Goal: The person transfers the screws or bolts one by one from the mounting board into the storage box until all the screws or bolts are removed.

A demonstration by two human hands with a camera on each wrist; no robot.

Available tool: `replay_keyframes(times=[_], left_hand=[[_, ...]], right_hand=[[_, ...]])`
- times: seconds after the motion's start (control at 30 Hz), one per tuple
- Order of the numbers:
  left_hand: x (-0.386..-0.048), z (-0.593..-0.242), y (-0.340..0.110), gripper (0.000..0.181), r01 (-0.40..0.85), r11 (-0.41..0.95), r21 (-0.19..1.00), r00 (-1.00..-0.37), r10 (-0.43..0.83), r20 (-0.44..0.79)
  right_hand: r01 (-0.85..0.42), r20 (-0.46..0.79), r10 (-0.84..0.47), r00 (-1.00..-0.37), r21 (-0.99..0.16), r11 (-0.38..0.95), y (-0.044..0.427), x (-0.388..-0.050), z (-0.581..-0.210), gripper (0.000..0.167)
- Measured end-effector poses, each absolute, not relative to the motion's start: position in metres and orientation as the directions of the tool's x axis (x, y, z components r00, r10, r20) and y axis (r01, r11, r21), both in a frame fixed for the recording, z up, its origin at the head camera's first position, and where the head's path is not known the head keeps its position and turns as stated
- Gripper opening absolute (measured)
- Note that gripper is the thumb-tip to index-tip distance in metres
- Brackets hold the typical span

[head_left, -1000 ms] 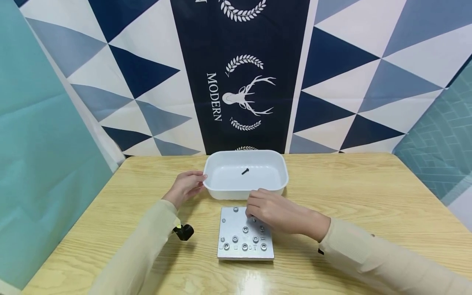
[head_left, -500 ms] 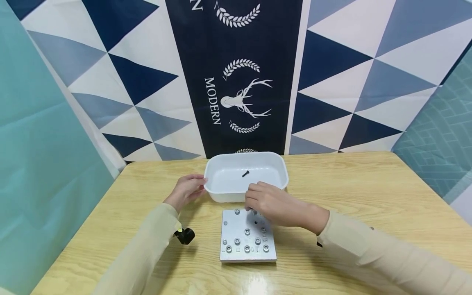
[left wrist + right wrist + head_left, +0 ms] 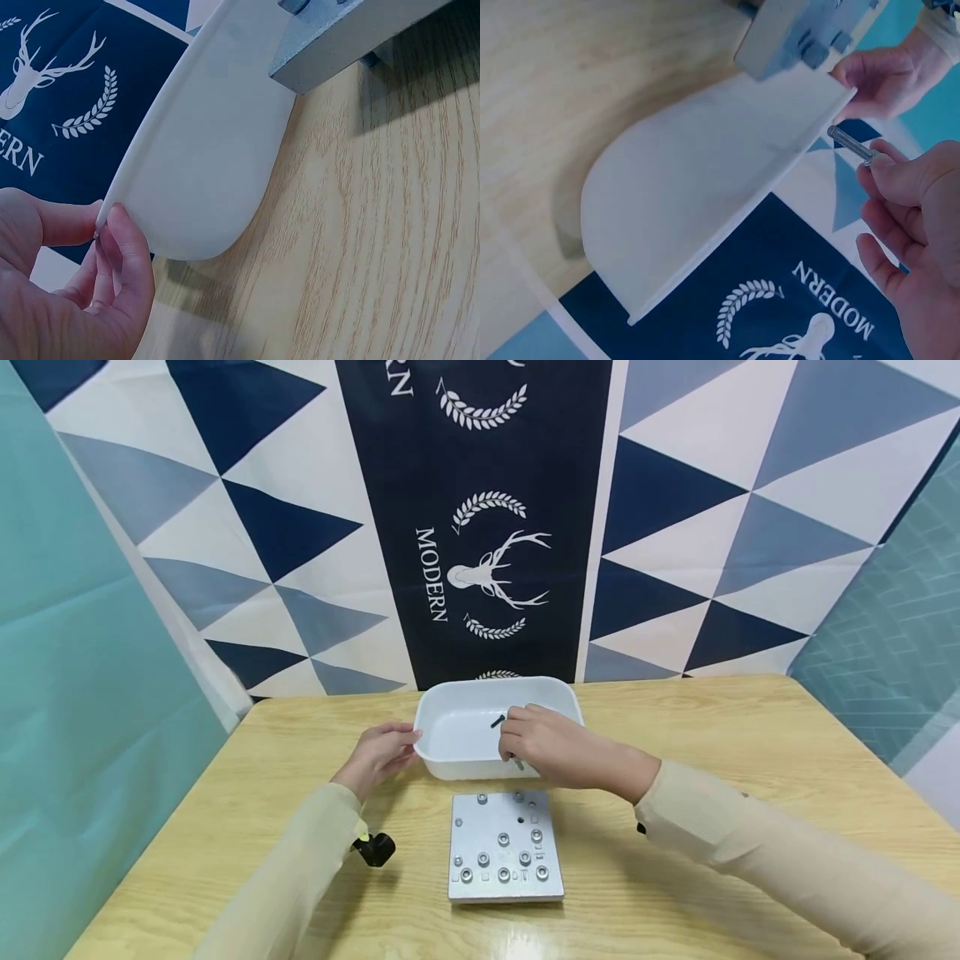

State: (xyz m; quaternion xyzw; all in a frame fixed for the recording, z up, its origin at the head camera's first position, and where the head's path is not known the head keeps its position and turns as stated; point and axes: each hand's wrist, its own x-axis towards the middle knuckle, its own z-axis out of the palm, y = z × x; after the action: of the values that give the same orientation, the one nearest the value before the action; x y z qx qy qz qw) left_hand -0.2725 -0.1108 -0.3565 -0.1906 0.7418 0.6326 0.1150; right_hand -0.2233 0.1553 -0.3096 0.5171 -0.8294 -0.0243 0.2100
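Observation:
My left hand (image 3: pixel 377 756) pinches the left rim of a white plastic tub (image 3: pixel 465 769) between thumb and fingers, as the left wrist view also shows. Over the tub's front rim, my right hand (image 3: pixel 555 745) holds a silver bolt (image 3: pixel 850 145) by one end, between thumb and index finger. Its threaded shank points away from the fingertips. A small black bolt (image 3: pixel 498 721) lies on the tub's floor. In front of the tub is a silver metal plate (image 3: pixel 477 838) with several bolts seated in it and one bare dark hole (image 3: pixel 521 820).
All of this stands on a light wood table (image 3: pixel 675 877). A patterned cloth (image 3: pixel 502 460) hangs right behind the table's far edge. A black wrist camera (image 3: pixel 375 850) juts out from the left sleeve.
My right hand has risen from the plate to the tub's front rim with the silver bolt, leaving a hole uncovered. The left hand keeps its hold on the tub.

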Motion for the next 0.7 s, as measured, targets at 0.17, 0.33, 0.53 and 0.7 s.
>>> replay_keyframes(times=[0.17, 0.33, 0.53, 0.7], left_hand=[[-0.273, -0.358, -0.112, 0.035, -0.428, 0.108, 0.897, -0.901, -0.137, -0.413], [-0.274, -0.358, -0.112, 0.034, -0.409, 0.093, 0.908, -0.910, -0.121, -0.397], [-0.274, -0.361, -0.110, 0.032, -0.411, 0.104, 0.906, -0.908, -0.132, -0.397], [-0.275, -0.361, -0.111, 0.032, -0.416, 0.092, 0.905, -0.905, -0.139, -0.402]], right_hand=[[-0.835, 0.316, -0.859, -0.402, 0.257, 0.486, 0.156, -0.234, -0.303, 0.024], [-0.839, 0.309, -0.863, -0.399, 0.258, 0.480, 0.157, -0.243, -0.300, 0.023], [-0.838, 0.282, -0.859, -0.428, 0.231, 0.494, 0.158, -0.248, -0.302, 0.024], [-0.836, 0.269, -0.859, -0.436, 0.231, 0.497, 0.153, -0.252, -0.299, 0.020]])
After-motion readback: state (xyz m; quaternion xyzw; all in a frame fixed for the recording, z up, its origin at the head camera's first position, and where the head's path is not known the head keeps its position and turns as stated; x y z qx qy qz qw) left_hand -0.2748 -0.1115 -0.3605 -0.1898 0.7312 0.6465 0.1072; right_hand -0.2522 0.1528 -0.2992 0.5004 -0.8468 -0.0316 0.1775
